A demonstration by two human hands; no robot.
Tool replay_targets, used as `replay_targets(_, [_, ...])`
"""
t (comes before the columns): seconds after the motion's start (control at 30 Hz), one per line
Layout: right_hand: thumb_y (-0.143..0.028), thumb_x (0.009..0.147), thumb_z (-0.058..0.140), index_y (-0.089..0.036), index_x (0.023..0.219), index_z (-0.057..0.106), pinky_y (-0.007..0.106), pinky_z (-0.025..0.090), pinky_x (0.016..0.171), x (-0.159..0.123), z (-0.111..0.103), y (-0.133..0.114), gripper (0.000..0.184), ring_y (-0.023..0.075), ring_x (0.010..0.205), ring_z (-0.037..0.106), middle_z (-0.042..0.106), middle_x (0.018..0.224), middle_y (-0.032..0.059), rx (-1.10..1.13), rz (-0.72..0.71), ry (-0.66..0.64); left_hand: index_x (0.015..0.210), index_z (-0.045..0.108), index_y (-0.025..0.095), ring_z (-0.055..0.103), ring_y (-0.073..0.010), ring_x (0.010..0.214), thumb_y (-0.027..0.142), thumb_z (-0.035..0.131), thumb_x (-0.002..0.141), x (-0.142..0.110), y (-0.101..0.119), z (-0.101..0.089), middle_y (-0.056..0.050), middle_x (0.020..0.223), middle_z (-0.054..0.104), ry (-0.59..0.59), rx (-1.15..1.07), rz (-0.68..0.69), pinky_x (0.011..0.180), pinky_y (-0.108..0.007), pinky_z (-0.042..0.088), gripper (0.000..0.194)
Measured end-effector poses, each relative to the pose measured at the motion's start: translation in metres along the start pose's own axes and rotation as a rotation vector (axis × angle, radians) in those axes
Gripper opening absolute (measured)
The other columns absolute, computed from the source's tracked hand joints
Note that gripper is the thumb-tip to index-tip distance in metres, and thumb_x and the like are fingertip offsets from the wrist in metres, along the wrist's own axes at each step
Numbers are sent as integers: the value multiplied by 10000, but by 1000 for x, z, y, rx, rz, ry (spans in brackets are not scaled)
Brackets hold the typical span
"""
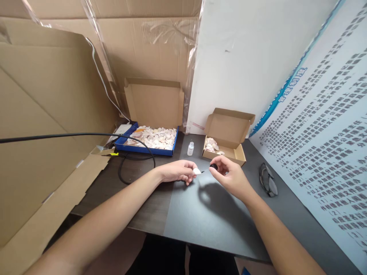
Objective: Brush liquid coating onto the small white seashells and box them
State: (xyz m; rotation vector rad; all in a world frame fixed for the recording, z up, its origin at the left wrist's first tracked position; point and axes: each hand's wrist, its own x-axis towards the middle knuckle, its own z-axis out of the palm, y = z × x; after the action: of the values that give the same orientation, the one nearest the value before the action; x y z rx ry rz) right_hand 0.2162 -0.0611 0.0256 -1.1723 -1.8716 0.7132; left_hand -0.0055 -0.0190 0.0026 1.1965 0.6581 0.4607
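Observation:
My left hand (180, 172) pinches a small white seashell (197, 171) between thumb and fingers above the table. Facing it, my right hand (226, 173) grips a black bottle cap (213, 166) with a thin brush on it. The dark brush tip (203, 172) points left and is close to the shell's edge; whether it touches I cannot tell. Beyond the hands stands a small clear bottle (190, 148) with a white label, upright and without a cap.
A blue-sided box (145, 152) full of shells stands back left, lid up. A smaller cardboard box (240, 154) with several shells is back right. A black cable (134, 138) loops at left. Dark strapped item (268, 179) lies right. Cardboard walls and a printed poster (323, 110) flank the table.

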Motion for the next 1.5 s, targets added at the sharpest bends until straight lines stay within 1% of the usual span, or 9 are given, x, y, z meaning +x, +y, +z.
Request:
replay_targets(0.13, [-341,850,606,-203,889,578,263,389,565,-1,0,-1,147,130,604,435,470,689,-19,74,-21,-21,825,578,154,546,-81,588,279,791,676,0,0,0,21,715,590,1,-1,-2,599,-240,440,288])
replay_targets(0.27, [-318,830,632,-202,865,578,260,374,550,-1,-1,0,133,125,580,427,461,653,-30,-6,-3,-26,817,582,154,543,-84,586,290,796,678,1,0,0,21,703,587,5,-4,-10,597,-243,437,289])
replay_targets(0.47, [-336,843,621,-201,891,573,258,392,558,-1,-2,0,151,121,595,433,457,685,-27,96,-32,-49,831,613,144,546,-85,594,286,810,673,0,0,0,11,723,604,11,-20,-14,603,-242,437,290])
replay_targets(0.6, [-283,829,629,-206,849,549,262,381,548,-2,-2,-1,113,116,572,432,460,671,-30,14,-31,-15,832,640,127,523,-87,589,282,806,685,-1,1,0,3,702,592,31,-54,-8,587,-244,415,271])
replay_targets(0.77, [-288,820,640,-215,851,535,263,414,562,-3,-1,-2,131,120,579,464,502,690,-23,34,-77,-3,843,647,123,444,-65,593,270,800,701,-1,3,-2,10,733,557,77,-132,47,584,-238,375,256])
replay_targets(0.93, [-308,826,640,-219,837,523,262,390,537,-3,1,-1,147,118,562,444,485,664,-29,29,-63,22,832,643,117,409,-61,581,265,797,699,-1,3,-2,21,714,536,89,-159,46,574,-243,336,252])
replay_targets(1.03, [-314,828,640,-220,853,521,268,409,562,-2,1,-1,154,122,574,456,494,665,-28,92,-73,20,834,641,119,408,-60,581,263,796,698,0,3,-2,23,715,535,94,-162,43,576,-245,329,252])
replay_targets(1.33, [-309,835,637,-217,856,519,267,395,568,-3,1,-2,152,119,581,441,481,681,-29,77,-55,1,831,626,119,398,-62,583,263,794,701,0,2,-2,30,698,521,95,-154,52,565,-241,322,257])
replay_targets(1.5, [-279,832,626,-216,847,516,262,366,546,-3,0,1,128,118,571,420,441,656,-38,50,-38,34,848,635,119,407,-63,586,250,795,692,0,2,-2,25,712,534,95,-132,48,567,-242,331,259])
